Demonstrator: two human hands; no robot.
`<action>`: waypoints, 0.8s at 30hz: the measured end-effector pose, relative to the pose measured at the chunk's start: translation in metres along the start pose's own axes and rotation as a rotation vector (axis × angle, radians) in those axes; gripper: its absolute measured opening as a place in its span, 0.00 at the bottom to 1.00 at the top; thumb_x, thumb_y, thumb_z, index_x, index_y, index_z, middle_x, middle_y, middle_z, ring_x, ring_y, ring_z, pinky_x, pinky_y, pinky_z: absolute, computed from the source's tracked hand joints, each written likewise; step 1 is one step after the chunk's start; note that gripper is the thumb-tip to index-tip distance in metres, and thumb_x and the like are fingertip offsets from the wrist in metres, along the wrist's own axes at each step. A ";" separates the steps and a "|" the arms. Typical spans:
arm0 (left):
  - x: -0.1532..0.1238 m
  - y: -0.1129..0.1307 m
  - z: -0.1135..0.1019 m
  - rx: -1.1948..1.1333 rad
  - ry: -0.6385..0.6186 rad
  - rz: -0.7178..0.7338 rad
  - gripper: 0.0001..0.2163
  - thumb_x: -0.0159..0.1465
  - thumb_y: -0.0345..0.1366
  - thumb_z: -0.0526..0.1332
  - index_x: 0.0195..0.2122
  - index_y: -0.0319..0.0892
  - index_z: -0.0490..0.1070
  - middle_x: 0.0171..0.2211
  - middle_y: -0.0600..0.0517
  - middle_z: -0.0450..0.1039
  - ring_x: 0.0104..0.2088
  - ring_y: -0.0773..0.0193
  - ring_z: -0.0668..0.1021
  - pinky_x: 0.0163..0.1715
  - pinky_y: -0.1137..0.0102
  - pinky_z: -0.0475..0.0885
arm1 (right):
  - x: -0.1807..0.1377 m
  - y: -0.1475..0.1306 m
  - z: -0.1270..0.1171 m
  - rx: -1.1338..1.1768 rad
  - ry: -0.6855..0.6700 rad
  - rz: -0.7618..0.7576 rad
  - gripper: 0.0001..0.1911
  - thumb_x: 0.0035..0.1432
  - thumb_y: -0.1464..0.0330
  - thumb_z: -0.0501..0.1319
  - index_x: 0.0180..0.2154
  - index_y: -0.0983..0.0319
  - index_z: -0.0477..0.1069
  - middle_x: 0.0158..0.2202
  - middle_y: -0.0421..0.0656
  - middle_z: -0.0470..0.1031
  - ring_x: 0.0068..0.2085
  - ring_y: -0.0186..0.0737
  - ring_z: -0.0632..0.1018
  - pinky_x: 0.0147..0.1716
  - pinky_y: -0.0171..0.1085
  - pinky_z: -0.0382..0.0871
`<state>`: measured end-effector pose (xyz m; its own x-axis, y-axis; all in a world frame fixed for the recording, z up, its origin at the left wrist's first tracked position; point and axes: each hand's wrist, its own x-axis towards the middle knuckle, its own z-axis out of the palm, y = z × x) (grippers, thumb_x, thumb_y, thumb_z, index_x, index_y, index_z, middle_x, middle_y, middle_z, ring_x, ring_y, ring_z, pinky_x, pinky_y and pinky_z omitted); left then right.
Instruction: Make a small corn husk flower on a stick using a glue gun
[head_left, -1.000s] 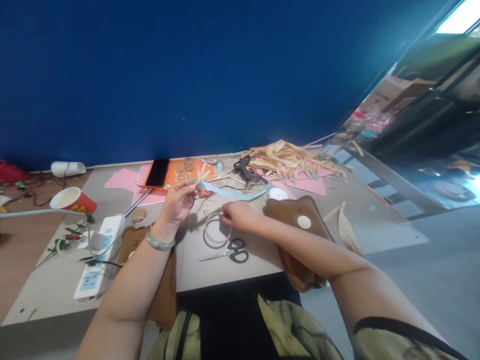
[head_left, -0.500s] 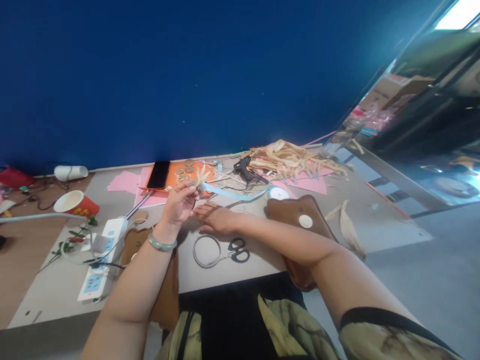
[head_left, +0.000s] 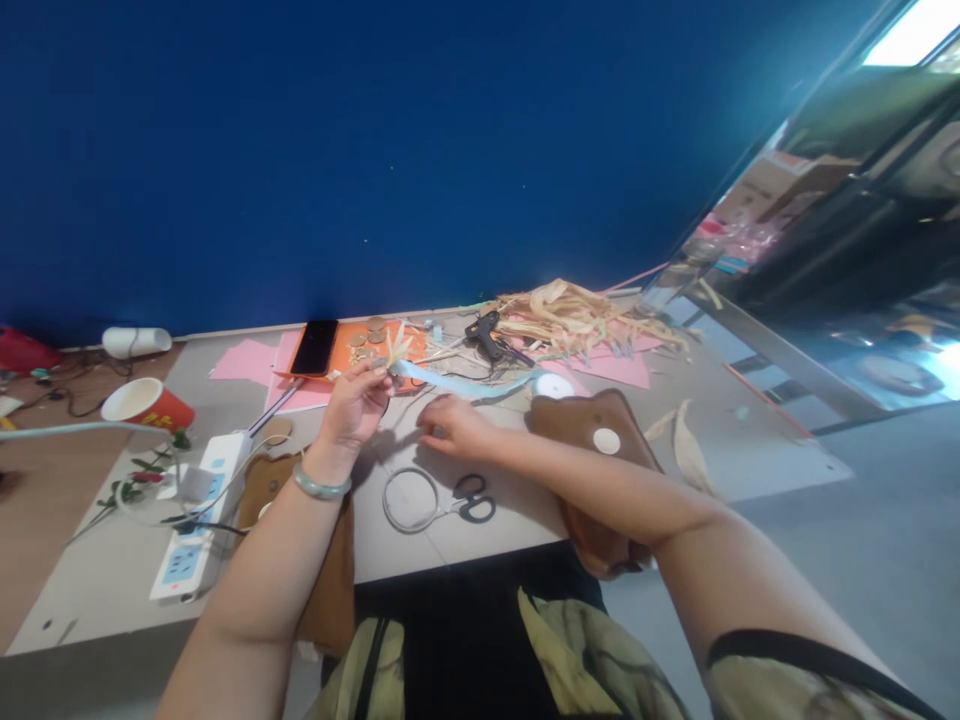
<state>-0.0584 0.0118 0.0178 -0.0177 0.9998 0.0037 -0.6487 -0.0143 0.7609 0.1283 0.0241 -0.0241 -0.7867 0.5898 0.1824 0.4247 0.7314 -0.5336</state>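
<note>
Head view: The left hand [head_left: 356, 405] was raised above the table [head_left: 480, 545], thumb and fingertips pinching the stem of a small husk flower [head_left: 395, 349]. The flower stood at the 1 o'clock side of that hand, its petals pointing up. A pale blue ribbon [head_left: 461, 384] ran from the flower toward 3 o'clock and ended at a white spool [head_left: 553, 386].

The right hand [head_left: 459, 431] lay low over the table, at 4 o'clock from the flower and just below the ribbon. Its fingers were loosely curled; whether they gripped anything could not be told.

A wire ring [head_left: 409, 500] lay at 7 o'clock from the right hand, touching a pair of scissors [head_left: 471, 498] on its 3 o'clock side. A phone [head_left: 315, 346] rested on an orange sheet [head_left: 346, 343] at 11 o'clock from the left hand. A glue gun [head_left: 486, 335] and a pile of husks [head_left: 577, 315] lay at 1 o'clock from the right hand.
</note>
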 end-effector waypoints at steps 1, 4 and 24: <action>0.000 0.000 0.000 -0.003 -0.002 -0.008 0.04 0.47 0.28 0.67 0.22 0.39 0.72 0.17 0.57 0.70 0.21 0.73 0.72 0.28 0.74 0.69 | 0.007 -0.007 0.008 0.088 0.037 0.083 0.06 0.55 0.69 0.64 0.34 0.65 0.73 0.34 0.46 0.78 0.36 0.40 0.77 0.41 0.39 0.68; 0.000 0.000 0.000 -0.002 -0.017 -0.025 0.05 0.47 0.28 0.68 0.22 0.39 0.71 0.17 0.56 0.70 0.20 0.73 0.72 0.25 0.75 0.68 | 0.029 -0.029 0.031 0.354 0.088 0.251 0.19 0.50 0.65 0.68 0.44 0.65 0.70 0.35 0.42 0.77 0.28 0.33 0.74 0.30 0.32 0.66; -0.002 0.004 0.004 0.014 -0.038 0.025 0.05 0.49 0.29 0.66 0.20 0.39 0.70 0.18 0.57 0.68 0.20 0.74 0.69 0.35 0.70 0.72 | 0.015 0.020 -0.001 0.368 0.079 0.536 0.08 0.61 0.71 0.55 0.32 0.65 0.71 0.21 0.37 0.70 0.19 0.28 0.68 0.22 0.29 0.61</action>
<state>-0.0579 0.0097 0.0232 -0.0047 0.9989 0.0477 -0.6380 -0.0397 0.7690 0.1254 0.0473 -0.0313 -0.4676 0.8736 -0.1348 0.5563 0.1724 -0.8129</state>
